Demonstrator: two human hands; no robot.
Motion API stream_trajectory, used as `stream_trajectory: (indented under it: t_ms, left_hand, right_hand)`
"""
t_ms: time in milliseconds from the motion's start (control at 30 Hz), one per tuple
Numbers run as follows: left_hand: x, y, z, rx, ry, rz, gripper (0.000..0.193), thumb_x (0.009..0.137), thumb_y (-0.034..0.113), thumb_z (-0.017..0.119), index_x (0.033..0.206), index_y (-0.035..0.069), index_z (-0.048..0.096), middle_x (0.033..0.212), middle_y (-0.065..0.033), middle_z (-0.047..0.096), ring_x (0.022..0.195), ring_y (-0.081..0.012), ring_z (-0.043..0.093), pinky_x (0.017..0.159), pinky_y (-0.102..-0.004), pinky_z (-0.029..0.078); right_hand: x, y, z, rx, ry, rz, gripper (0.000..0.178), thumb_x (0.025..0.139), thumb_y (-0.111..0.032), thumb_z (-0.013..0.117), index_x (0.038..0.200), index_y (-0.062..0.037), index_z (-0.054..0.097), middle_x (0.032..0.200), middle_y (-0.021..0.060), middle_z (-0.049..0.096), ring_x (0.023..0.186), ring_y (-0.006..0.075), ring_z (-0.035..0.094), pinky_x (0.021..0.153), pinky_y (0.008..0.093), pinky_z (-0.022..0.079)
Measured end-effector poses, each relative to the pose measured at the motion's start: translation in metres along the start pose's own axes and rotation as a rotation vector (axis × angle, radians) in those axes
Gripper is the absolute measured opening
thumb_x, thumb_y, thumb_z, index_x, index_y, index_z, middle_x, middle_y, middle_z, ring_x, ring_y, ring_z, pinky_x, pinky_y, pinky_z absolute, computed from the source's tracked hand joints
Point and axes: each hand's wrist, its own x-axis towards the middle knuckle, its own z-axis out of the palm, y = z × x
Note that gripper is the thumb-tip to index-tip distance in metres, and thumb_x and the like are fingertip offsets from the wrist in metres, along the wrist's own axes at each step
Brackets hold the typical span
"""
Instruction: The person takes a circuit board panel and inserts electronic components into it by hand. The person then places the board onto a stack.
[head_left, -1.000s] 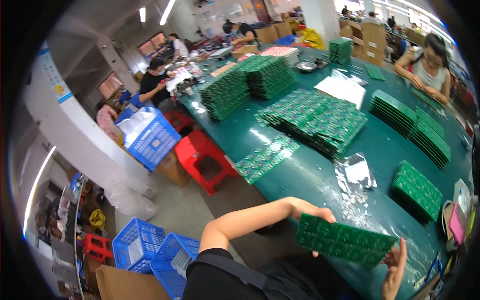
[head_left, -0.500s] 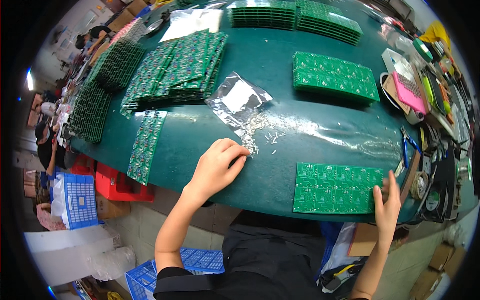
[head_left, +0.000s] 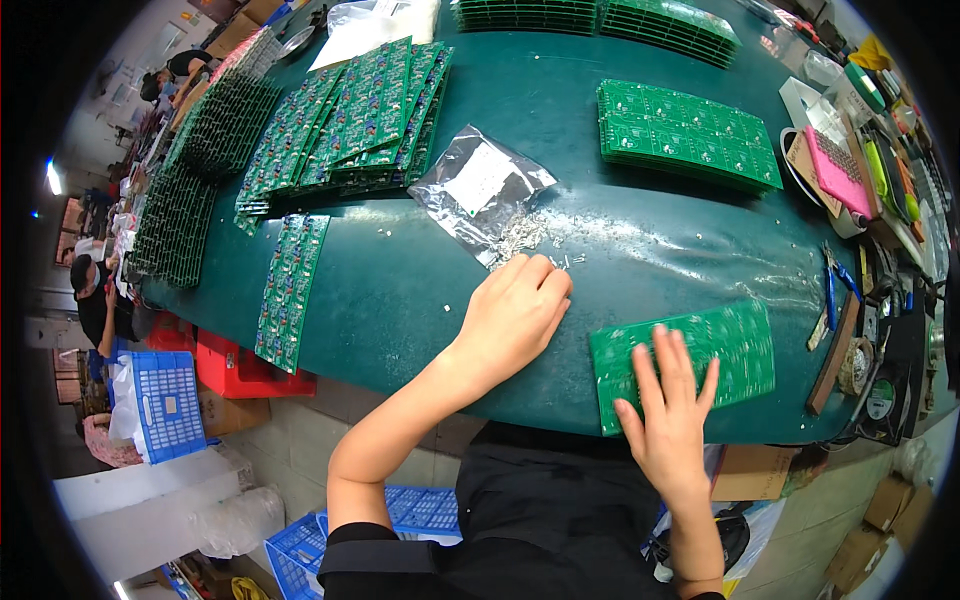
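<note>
My right hand [head_left: 670,410] lies with spread fingers on a green circuit board [head_left: 735,345] at the table's near edge. The board is tilted and slightly smeared by motion. My left hand [head_left: 515,315] is closed, its fingers curled down beside a loose heap of small pale pin-like parts [head_left: 522,235]. Whatever its fingertips hold is hidden beneath the hand. Just beyond them lies a clear plastic bag [head_left: 440,200] with a white label, the parts spread at its mouth.
A stack of green boards [head_left: 690,140] stands at the far right, with populated boards [head_left: 370,110] piled at the left. One narrow populated board [head_left: 292,290] lies near the left edge. Blue-handled pliers [head_left: 832,285] and a pink box [head_left: 838,165] sit to the right.
My left hand has moved right, staying by the small parts. My right hand has shifted left from the board's right edge onto its face, and the board has turned.
</note>
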Motion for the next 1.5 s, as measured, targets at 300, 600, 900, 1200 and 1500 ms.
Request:
stream_trajectory:
  t_ms: [300, 600, 900, 1200, 1500]
  left_hand:
    - [0.001, 0.012, -0.014, -0.463, -0.044, -0.228, 0.009, 0.092, 0.005, 0.065, 0.099, 0.003, 0.060, 0.091, -0.0076, 0.059, 0.081, -0.0206, 0.061, 0.074, -0.0309, 0.051]
    - [-0.013, 0.030, -0.012, -1.255, -0.247, -0.510, 0.014, 0.097, 0.007, 0.063, 0.109, -0.001, 0.062, 0.097, -0.0031, 0.064, 0.092, -0.0105, 0.063, 0.083, -0.0259, 0.053]
    - [-0.015, 0.050, -0.001, -1.657, -0.433, -0.556, 0.029, 0.093, 0.002, 0.065, 0.118, 0.000, 0.051, 0.096, -0.0072, 0.065, 0.089, -0.0107, 0.064, 0.080, -0.0250, 0.054]
    - [-0.025, 0.055, -0.003, -1.491, -0.353, -0.418, 0.032, 0.092, 0.001, 0.069, 0.119, 0.001, 0.053, 0.097, -0.0069, 0.066, 0.090, -0.0121, 0.067, 0.083, -0.0257, 0.054]
    - [-0.018, 0.040, -0.012, -1.151, -0.199, -0.368, 0.015, 0.091, 0.004, 0.069, 0.104, -0.001, 0.062, 0.095, -0.0083, 0.067, 0.088, -0.0135, 0.068, 0.077, -0.0287, 0.055]
  right_hand:
    - [-0.007, 0.061, -0.035, -0.083, 0.290, 0.232, 0.019, 0.091, 0.000, 0.056, 0.107, -0.0055, 0.065, 0.129, 0.0131, 0.062, 0.121, 0.0284, 0.057, 0.112, 0.0516, 0.031]
    - [-0.016, 0.043, -0.018, 0.152, 0.023, -0.074, 0.040, 0.084, -0.013, 0.073, 0.120, -0.0013, 0.061, 0.141, 0.0151, 0.053, 0.138, 0.0362, 0.043, 0.113, 0.0577, 0.028]
    - [0.010, 0.012, -0.033, 0.789, 0.202, 0.112, 0.018, 0.082, 0.003, 0.073, 0.099, 0.0011, 0.070, 0.093, 0.0119, 0.069, 0.086, 0.0236, 0.066, 0.076, 0.0320, 0.053]
    - [0.026, 0.005, -0.023, 0.863, 0.100, 0.133, 0.011, 0.083, -0.002, 0.076, 0.092, -0.0002, 0.070, 0.088, 0.0088, 0.068, 0.078, 0.0181, 0.065, 0.069, 0.0294, 0.052]
    - [0.039, -0.004, -0.012, 0.727, 0.190, 0.071, 0.011, 0.081, 0.000, 0.076, 0.087, -0.0008, 0.067, 0.084, 0.0085, 0.066, 0.076, 0.0207, 0.063, 0.068, 0.0313, 0.051]
